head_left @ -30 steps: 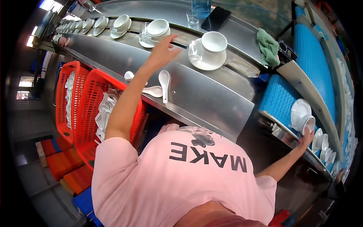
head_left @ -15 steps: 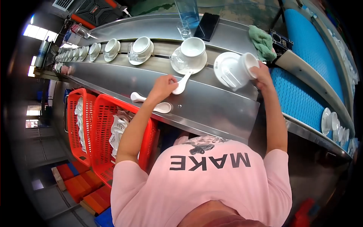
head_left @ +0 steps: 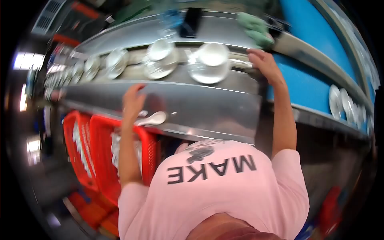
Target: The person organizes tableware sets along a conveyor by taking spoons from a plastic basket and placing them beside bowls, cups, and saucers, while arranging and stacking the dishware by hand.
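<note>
My left hand, fingers apart and holding nothing visible, hangs over the steel table edge. Beside it lies a white soup spoon; a bit of another white piece shows near the hand. My right hand is spread at the right end of the line, with no object in its grasp. Just left of its fingers lies a blurred white handle-like piece. Nearest to it, a white bowl sits on a plate, with a clear glass beside the bowl. Another bowl sits on its plate to the left.
More bowl-and-plate sets recede along the conveyor to the left. Behind are a black phone and a green cloth. Red baskets stand below the left side. A blue belt carries dishes at right.
My right hand has let go of the bowl, which now stands upright on its plate. My left hand has released its spoon and moved left. The view has shifted and blurred.
</note>
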`<act>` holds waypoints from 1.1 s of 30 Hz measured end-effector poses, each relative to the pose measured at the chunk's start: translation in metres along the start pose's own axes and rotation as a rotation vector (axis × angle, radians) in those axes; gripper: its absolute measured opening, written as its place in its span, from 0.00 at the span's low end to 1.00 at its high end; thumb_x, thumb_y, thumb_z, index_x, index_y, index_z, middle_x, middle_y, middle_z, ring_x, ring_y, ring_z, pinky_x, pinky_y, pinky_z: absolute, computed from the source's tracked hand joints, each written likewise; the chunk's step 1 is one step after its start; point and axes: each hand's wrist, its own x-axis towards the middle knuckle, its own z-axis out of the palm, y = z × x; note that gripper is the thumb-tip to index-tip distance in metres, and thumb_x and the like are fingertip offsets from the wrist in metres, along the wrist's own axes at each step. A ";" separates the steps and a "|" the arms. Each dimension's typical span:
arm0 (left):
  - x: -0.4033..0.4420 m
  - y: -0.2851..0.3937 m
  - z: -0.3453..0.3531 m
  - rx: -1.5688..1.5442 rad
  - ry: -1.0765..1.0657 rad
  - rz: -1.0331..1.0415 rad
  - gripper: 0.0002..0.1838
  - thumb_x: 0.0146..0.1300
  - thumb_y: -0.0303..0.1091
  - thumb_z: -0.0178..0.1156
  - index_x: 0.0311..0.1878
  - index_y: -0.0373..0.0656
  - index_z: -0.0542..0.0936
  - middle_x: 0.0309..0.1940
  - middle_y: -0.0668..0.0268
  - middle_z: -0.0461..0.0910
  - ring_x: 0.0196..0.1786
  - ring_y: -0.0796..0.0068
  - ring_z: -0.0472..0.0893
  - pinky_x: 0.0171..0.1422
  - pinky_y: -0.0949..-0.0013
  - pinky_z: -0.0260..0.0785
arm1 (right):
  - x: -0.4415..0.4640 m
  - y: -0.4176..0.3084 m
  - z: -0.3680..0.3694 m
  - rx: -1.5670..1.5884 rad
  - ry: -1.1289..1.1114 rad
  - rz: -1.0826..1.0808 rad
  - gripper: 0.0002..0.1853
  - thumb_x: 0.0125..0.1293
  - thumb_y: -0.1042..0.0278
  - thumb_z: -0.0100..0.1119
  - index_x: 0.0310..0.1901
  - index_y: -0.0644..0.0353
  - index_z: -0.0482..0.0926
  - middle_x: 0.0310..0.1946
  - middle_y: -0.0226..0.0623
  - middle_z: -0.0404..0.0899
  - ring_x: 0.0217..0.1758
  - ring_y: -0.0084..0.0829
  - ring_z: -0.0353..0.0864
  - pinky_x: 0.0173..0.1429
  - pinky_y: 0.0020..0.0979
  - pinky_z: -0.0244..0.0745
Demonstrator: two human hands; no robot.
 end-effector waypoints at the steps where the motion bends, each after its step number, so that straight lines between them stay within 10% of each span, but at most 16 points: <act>1: -0.014 -0.011 -0.013 0.272 0.022 0.187 0.19 0.46 0.21 0.54 0.45 0.41 0.74 0.43 0.56 0.75 0.50 0.58 0.72 0.55 0.62 0.63 | -0.015 0.006 -0.027 0.080 0.169 -0.029 0.17 0.57 0.62 0.55 0.46 0.62 0.77 0.31 0.29 0.77 0.32 0.19 0.69 0.38 0.23 0.68; 8: -0.036 -0.048 -0.028 0.197 -0.236 -0.133 0.15 0.44 0.18 0.49 0.38 0.36 0.76 0.38 0.54 0.75 0.42 0.56 0.75 0.50 0.64 0.66 | -0.141 0.122 -0.299 -1.133 1.382 0.182 0.17 0.53 0.64 0.55 0.44 0.62 0.76 0.37 0.48 0.77 0.41 0.48 0.76 0.48 0.43 0.70; 13: -0.029 -0.037 -0.032 0.281 -0.317 0.080 0.19 0.43 0.15 0.47 0.39 0.41 0.77 0.39 0.54 0.73 0.44 0.52 0.71 0.52 0.62 0.64 | -0.184 0.321 -0.513 -0.777 1.225 0.797 0.33 0.49 0.40 0.56 0.43 0.66 0.76 0.39 0.49 0.77 0.42 0.46 0.76 0.45 0.44 0.70; 15: -0.036 -0.053 -0.026 0.296 -0.248 0.038 0.16 0.43 0.19 0.50 0.39 0.43 0.74 0.38 0.55 0.73 0.45 0.52 0.71 0.50 0.60 0.64 | -0.180 0.300 -0.483 0.075 0.958 0.605 0.25 0.47 0.54 0.63 0.47 0.56 0.75 0.31 0.36 0.77 0.34 0.35 0.75 0.36 0.36 0.69; 16: -0.037 -0.045 -0.028 0.385 -0.243 -0.033 0.14 0.44 0.21 0.51 0.37 0.42 0.73 0.38 0.56 0.72 0.44 0.52 0.71 0.48 0.59 0.65 | -0.185 0.306 -0.490 -0.277 0.623 0.468 0.26 0.46 0.58 0.62 0.51 0.52 0.72 0.30 0.33 0.75 0.34 0.32 0.74 0.34 0.34 0.68; 21: -0.027 -0.039 -0.019 0.541 -0.154 -0.019 0.11 0.48 0.29 0.55 0.38 0.43 0.73 0.32 0.57 0.73 0.39 0.53 0.73 0.41 0.58 0.66 | -0.165 0.186 -0.361 0.187 0.735 0.386 0.32 0.47 0.68 0.60 0.58 0.53 0.64 0.47 0.35 0.71 0.48 0.36 0.71 0.45 0.36 0.69; 33: 0.070 0.024 0.060 -0.035 -0.094 0.072 0.10 0.49 0.32 0.59 0.35 0.38 0.79 0.24 0.56 0.78 0.27 0.62 0.78 0.34 0.66 0.68 | -0.041 0.034 -0.074 0.336 0.160 0.003 0.25 0.42 0.74 0.60 0.48 0.66 0.73 0.40 0.36 0.76 0.42 0.28 0.76 0.48 0.28 0.70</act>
